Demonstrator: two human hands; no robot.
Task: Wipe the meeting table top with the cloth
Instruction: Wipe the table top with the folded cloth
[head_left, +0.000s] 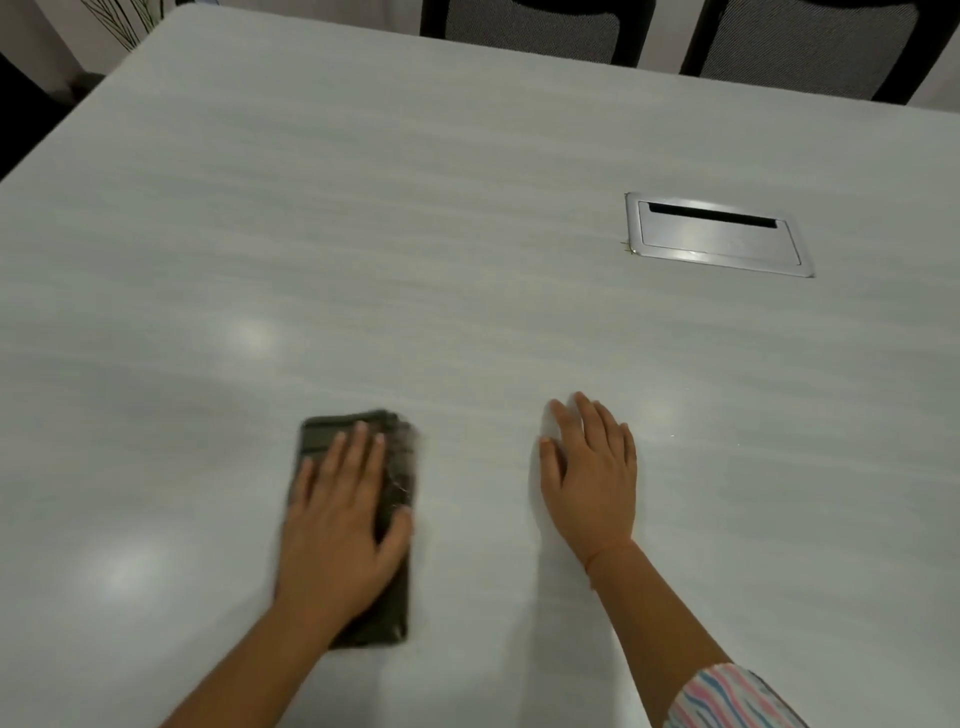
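Observation:
A dark, folded cloth (400, 457) lies flat on the pale grey meeting table (415, 234), near its front edge and left of centre. My left hand (340, 525) lies on top of the cloth with straight, spread fingers and presses it against the table; the cloth's edges look blurred. My right hand (592, 478) rests flat on the bare table top to the right of the cloth, fingers straight and holding nothing. A striped sleeve covers my right forearm low in the frame.
A silver cable hatch (719, 236) is set flush into the table at the right. Two dark mesh-backed chairs (530, 28) stand behind the far edge. The table's left edge runs diagonally at the upper left, beside a plant.

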